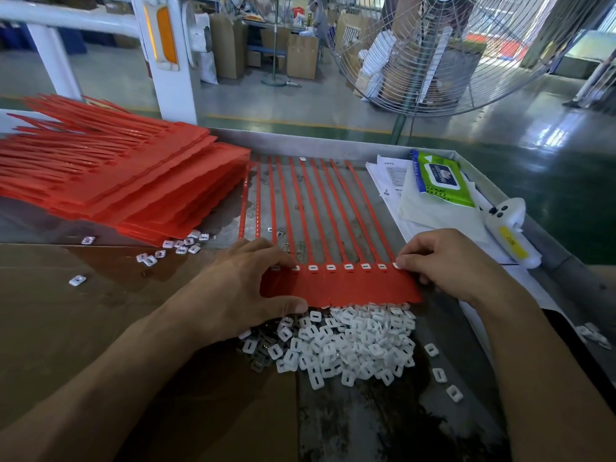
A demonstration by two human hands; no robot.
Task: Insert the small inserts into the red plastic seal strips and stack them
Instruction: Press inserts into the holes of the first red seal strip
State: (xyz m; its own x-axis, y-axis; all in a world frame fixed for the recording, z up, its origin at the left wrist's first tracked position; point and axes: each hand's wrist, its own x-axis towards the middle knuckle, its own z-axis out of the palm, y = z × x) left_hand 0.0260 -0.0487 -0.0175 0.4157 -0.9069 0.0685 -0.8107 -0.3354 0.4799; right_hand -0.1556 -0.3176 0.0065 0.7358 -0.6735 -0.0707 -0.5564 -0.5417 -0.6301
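A heap of small white inserts (350, 345) lies nearest the camera on the desk (373, 425), at 6 o'clock from a red seal strip sheet (336, 288) whose long tails run toward 12 o'clock. At 9 o'clock of the sheet the left hand (233, 288) rests with fingers spread flat, fingertips on the sheet's insert row and thumb along its near edge; at 3 o'clock the right hand (446, 265) curls its fingers and presses an insert at the sheet's right corner. A stack of red strips (116, 171) sits at 10 o'clock, a green wipes pack (440, 180) at 2 o'clock.
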